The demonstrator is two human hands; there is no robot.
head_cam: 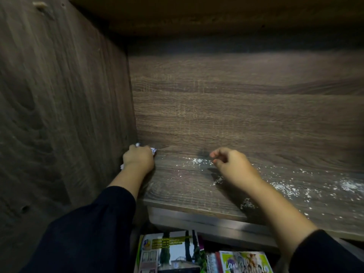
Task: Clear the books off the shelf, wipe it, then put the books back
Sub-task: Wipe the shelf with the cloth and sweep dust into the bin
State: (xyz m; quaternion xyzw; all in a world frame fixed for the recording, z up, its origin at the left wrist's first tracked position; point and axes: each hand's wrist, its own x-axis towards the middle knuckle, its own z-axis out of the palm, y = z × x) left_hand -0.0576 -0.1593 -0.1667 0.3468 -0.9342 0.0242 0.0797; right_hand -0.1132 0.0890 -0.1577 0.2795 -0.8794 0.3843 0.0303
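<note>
**Wiping stage: shelf cleared, dust remaining**

The left hand (138,157) is clenched around a crumpled wipe (153,150), pressed into the far-left corner of the shelf (197,194), probably to start the pass at the side wall (59,115). The right hand (229,162) hovers mid-shelf, fingers loosely curled, holding nothing. White dust (285,189) lies to its right, unwiped. The books (171,253) lie below the near edge, clear of the work.

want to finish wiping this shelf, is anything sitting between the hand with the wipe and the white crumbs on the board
Nothing visible blocks it. The left hand grips the crumpled wipe in the shelf's back left corner; bare board runs to the white crumbs. Only the right hand hovers over part of them.
</note>
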